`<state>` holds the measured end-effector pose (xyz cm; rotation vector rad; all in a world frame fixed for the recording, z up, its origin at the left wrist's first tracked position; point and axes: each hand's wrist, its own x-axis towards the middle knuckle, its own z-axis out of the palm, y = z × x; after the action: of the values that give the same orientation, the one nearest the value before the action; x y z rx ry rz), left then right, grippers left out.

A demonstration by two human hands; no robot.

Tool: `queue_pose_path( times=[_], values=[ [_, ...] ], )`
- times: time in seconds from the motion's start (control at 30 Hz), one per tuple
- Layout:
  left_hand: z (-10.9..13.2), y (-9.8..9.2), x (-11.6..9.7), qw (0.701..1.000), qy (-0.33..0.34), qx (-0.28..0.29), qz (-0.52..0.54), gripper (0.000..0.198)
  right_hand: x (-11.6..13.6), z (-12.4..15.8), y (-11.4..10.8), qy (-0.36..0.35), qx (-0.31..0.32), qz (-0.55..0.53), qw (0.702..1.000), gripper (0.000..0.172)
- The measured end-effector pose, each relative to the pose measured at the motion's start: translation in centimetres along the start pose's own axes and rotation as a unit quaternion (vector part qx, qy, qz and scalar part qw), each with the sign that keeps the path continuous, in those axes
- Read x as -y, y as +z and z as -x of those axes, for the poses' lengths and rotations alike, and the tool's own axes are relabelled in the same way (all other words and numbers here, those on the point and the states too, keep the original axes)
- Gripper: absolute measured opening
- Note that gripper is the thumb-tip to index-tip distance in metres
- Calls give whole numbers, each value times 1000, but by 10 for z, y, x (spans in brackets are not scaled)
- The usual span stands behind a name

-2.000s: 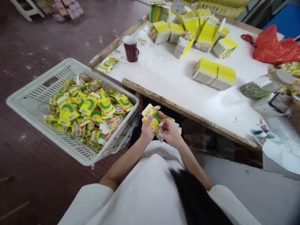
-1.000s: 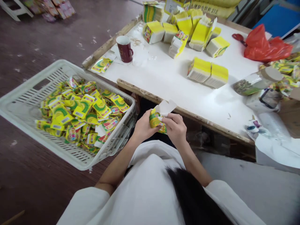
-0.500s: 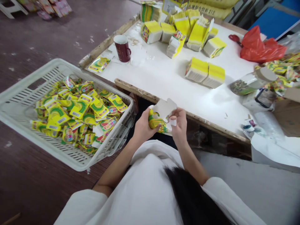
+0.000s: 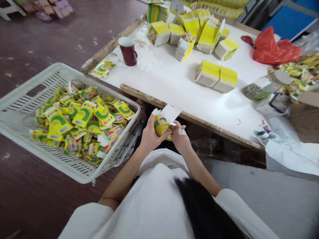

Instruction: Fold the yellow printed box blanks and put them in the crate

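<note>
Both hands hold one small yellow-green carton (image 4: 161,126) just below the table's front edge. My left hand (image 4: 149,135) wraps its left side. My right hand (image 4: 179,139) pinches the right side, a white tape on one finger. The carton's white flap (image 4: 170,113) sticks up, open. A white slotted basket (image 4: 22,99) at my left is heaped with several folded yellow-green cartons (image 4: 82,116).
The white table (image 4: 179,86) carries stacks of flat yellow carton blanks (image 4: 216,75), more stacks (image 4: 191,30) at the back, a dark red mug (image 4: 128,51), a red plastic bag (image 4: 274,49), and clutter at the right. Brown floor lies left of the basket.
Over two seconds the flat carton blank was shaped into a box between my hands. The white flap rose and my right fingers shifted along its right side.
</note>
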<state>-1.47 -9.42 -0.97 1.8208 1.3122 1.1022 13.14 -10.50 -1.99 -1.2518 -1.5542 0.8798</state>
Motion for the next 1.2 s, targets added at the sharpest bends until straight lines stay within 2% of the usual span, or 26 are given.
queue_pose_path(
  times=[0.1, 0.17, 0.27, 0.33, 0.43, 0.53, 0.6, 0.67, 0.73, 0.8, 0.9, 0.97, 1.1, 1.2],
  values=[
    [3, 5, 0, 999, 9, 33, -26, 78, 6, -2, -9, 59, -31, -125, 990, 65],
    [7, 11, -2, 997, 15, 66, -30, 71, 12, -4, -13, 118, -21, -179, 976, 58],
    [11, 16, -4, 996, 16, 86, -29, 65, 18, -8, -17, 180, 64, -189, 963, 56],
    [11, 14, -4, 995, 3, 95, -24, 60, 20, -10, -18, 186, 109, -187, 958, 59],
    [9, 10, -2, 992, -29, 123, -7, 64, 19, -8, -17, 125, 112, -132, 977, 57],
    [7, 12, 2, 991, -22, 134, 17, 77, 19, -2, -16, 40, 94, -2, 995, 50],
    [5, 16, 4, 994, 6, 111, 13, 80, 18, 2, -15, 2, 75, 65, 995, 49],
    [4, 17, 4, 997, 25, 68, -26, 79, 15, 4, -15, -6, 40, 88, 995, 53],
    [3, 14, 3, 996, 21, 46, -75, 74, 11, 3, -16, 0, -2, 87, 996, 56],
    [3, 7, 2, 994, -3, 52, -98, 65, 6, 2, -18, -17, -8, 99, 995, 57],
    [2, -6, 1, 993, -13, 75, -90, 58, 3, 1, -24, -79, 76, 151, 982, 54],
    [0, -14, 2, 993, -4, 83, -82, 57, 5, -1, -32, -96, 128, 175, 971, 45],
    [-7, -25, 3, 993, 17, 112, -45, 57, 11, -10, -53, -99, 188, 160, 964, 26],
    [-10, -28, 2, 992, 38, 109, -53, 58, 14, -14, -57, -108, 224, 133, 960, 18]
  ],
)
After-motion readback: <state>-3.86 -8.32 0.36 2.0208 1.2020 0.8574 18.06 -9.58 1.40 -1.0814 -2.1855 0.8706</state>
